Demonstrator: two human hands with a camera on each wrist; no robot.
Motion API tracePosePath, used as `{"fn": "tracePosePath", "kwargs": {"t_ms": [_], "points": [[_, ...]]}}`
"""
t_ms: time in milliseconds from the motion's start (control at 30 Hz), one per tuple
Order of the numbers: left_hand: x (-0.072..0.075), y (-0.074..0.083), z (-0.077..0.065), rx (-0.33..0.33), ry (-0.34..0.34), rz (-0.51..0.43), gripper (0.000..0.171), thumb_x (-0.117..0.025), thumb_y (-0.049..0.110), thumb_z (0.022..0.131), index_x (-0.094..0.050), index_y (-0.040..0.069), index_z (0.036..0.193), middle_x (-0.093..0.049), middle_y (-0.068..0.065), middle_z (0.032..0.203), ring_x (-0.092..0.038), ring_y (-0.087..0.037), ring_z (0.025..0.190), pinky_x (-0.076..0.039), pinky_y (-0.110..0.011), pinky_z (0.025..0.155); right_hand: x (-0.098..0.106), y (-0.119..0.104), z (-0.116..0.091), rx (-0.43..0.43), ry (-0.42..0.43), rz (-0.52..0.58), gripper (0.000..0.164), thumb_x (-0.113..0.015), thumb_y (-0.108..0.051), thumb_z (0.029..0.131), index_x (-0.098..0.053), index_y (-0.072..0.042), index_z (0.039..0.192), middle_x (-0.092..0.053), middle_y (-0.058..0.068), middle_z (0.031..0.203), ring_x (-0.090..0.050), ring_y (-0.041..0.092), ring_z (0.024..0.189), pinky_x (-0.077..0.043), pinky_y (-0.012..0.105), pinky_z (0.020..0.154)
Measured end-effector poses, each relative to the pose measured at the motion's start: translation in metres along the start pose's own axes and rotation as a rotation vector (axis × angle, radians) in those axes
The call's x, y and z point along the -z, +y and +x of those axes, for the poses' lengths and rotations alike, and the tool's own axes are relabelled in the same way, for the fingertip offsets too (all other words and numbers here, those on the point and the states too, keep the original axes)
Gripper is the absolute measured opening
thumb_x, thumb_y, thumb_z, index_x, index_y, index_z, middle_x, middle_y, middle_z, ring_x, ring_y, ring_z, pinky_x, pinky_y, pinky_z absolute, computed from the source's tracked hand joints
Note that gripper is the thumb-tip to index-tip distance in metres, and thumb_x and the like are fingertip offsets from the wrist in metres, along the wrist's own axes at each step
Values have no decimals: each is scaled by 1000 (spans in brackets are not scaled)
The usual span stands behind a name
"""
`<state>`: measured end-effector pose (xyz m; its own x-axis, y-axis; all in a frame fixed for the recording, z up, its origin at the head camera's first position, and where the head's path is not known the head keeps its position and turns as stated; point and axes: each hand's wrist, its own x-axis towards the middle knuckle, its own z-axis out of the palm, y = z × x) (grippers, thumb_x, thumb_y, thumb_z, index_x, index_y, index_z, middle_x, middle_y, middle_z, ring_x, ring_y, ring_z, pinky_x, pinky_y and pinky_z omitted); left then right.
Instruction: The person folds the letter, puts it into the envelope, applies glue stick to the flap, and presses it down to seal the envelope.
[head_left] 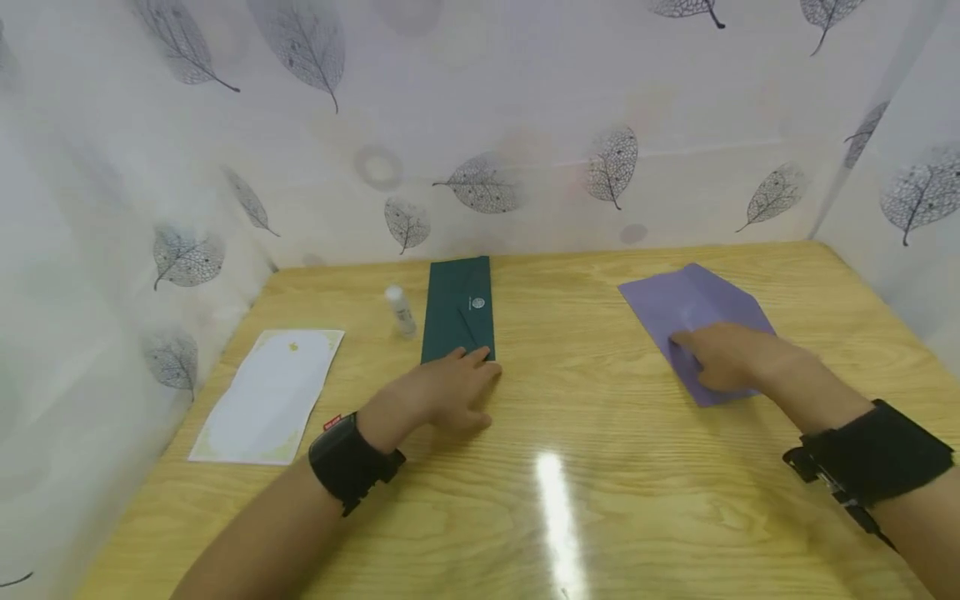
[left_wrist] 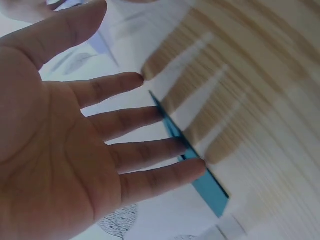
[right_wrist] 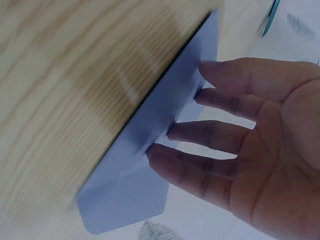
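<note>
My left hand point(head_left: 452, 390) is at the near edge of a dark green envelope point(head_left: 450, 300) with a small pale emblem. In the left wrist view its fingers are spread and straight, the tips at the green envelope point(left_wrist: 211, 194). On the right, my right hand point(head_left: 723, 357) touches a purple envelope point(head_left: 663, 296) that lies slanted on the table. The right wrist view shows thumb and fingertips resting on the purple envelope point(right_wrist: 125, 192), with an angled flap at one end. Whether the fingertips press or just touch cannot be told.
A small white-capped bottle or tube point(head_left: 401, 311) stands left of the green envelope. Farther left lies a white sheet with a yellowish decorated border point(head_left: 266, 400). The wooden table point(head_left: 615, 508) meets a leaf-patterned curtain point(head_left: 525, 108) at the back and sides.
</note>
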<state>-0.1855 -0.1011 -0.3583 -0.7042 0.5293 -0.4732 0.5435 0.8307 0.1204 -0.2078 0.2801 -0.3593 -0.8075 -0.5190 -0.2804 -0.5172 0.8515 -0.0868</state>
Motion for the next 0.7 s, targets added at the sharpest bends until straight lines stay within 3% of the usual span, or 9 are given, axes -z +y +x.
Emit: {"fn": "tracePosePath", "kwargs": {"t_ms": [133, 267, 367, 467, 600, 700], "points": [[-5, -10, 0, -19, 28, -12, 74, -62, 42, 97, -28, 19, 158, -13, -12, 167, -20, -45, 150, -29, -59, 117, 0, -24, 2, 24, 0, -31, 50, -63, -2, 86, -54, 6, 134, -70, 18, 97, -67, 32, 87, -55, 49, 79], [-11, -17, -6, -105, 82, -12, 71, -63, 40, 97, -30, 18, 157, -14, -12, 167, -22, -41, 150, -27, -57, 118, -3, -49, 2, 32, 1, -22, 50, -63, -4, 88, -54, 3, 137, -69, 14, 87, -64, 23, 76, -55, 43, 71], [-14, -18, -17, -202, 154, 10, 69, -65, 36, 97, -36, 13, 154, -20, -15, 165, -28, -36, 149, -28, -50, 120, -6, -67, 0, 46, 15, -35, 48, -64, -5, 90, -55, 1, 136, -69, 16, 92, -67, 28, 83, -56, 44, 74], [-17, -22, -33, -249, 232, 40, 64, -66, 34, 97, -41, 9, 151, -32, -15, 161, -36, -33, 146, -32, -46, 118, -9, -83, -2, 57, 17, -95, 49, -67, -5, 89, -56, 0, 136, -68, 19, 101, -67, 36, 94, -56, 48, 79], [-22, -32, -54, -237, 301, 45, 56, -65, 31, 97, -49, 9, 145, -50, -12, 150, -47, -30, 138, -40, -45, 113, -11, -100, -3, 79, -12, -161, 55, -73, -5, 85, -54, -1, 136, -65, 22, 105, -64, 41, 99, -56, 50, 79], [-26, -46, -70, -205, 329, 17, 50, -64, 29, 97, -54, 7, 141, -57, -12, 142, -53, -31, 132, -44, -46, 109, -12, -111, -4, 92, -45, -131, 61, -76, -3, 82, -52, 1, 138, -64, 27, 109, -62, 45, 103, -55, 54, 83]]}}
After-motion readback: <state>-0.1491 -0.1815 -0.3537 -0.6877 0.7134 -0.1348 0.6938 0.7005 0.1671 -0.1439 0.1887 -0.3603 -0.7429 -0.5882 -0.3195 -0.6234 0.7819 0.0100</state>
